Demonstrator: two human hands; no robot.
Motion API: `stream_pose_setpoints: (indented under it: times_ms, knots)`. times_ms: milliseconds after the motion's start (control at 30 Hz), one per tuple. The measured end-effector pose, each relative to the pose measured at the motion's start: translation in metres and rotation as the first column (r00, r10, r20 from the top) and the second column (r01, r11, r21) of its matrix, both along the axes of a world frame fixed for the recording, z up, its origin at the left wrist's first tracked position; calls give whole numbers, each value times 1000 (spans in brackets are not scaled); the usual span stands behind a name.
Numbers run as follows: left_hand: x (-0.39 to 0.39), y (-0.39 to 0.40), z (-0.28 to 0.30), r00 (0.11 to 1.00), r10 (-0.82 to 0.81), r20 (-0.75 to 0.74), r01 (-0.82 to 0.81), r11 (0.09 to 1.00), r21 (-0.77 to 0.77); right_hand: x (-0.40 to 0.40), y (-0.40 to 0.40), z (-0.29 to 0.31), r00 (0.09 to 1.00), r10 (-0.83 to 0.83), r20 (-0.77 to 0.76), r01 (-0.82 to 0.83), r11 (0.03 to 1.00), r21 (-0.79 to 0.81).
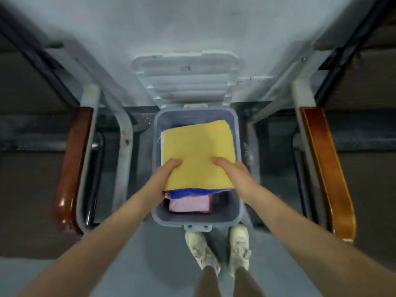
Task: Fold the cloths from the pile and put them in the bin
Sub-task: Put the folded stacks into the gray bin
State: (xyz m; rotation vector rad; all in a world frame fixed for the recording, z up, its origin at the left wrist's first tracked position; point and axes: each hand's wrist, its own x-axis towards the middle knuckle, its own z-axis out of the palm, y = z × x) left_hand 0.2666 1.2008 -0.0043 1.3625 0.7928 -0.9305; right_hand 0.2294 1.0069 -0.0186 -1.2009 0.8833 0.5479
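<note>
Left hand (164, 174) and right hand (235, 174) grip opposite edges of folded yellow cloth (198, 155), thumbs on top, over bin (197, 219); pink cloth (188, 203) below.

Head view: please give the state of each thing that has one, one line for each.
bin: open, cloths inside.
lid: off, on the floor behind the bin.
yellow cloth: folded, held over the bin.
blue cloth: directly under the yellow one.
pink cloth: folded, in the bin.
left hand: grips the stack.
right hand: grips the stack.
</note>
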Motion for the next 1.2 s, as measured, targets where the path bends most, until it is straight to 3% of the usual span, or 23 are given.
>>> stream_pose_setpoints:
  times_ms: [167,267,567,767,867,1000,1067,1200]
  knots:
    - [-10,8,-72,991,84,-101,-61,976,209,6,22,-74,979,100,-179,-112,992,-60]
    - [13,1,-109,989,122,-87,-94,958,271,34,17,-111,969,154,-195,-174,981,-90]
    - [122,5,-234,978,-72,197,-33,876,482,138,17,-230,899,430,-80,-436,864,-251]
    - [152,31,-330,903,-425,58,287,700,654,149,34,-320,744,655,-131,-645,654,-394]
    - [150,37,-350,890,-453,51,301,667,682,144,37,-334,809,577,-112,-566,713,-413]
    - [140,34,-327,932,-358,59,255,762,596,135,41,-309,882,457,-119,-464,794,-392]
    - [156,30,-292,941,-286,183,128,798,589,151,38,-276,929,358,-95,-363,832,-419]
    - [200,31,-198,859,-34,510,-217,880,423,185,8,-185,993,72,92,-44,961,-273]
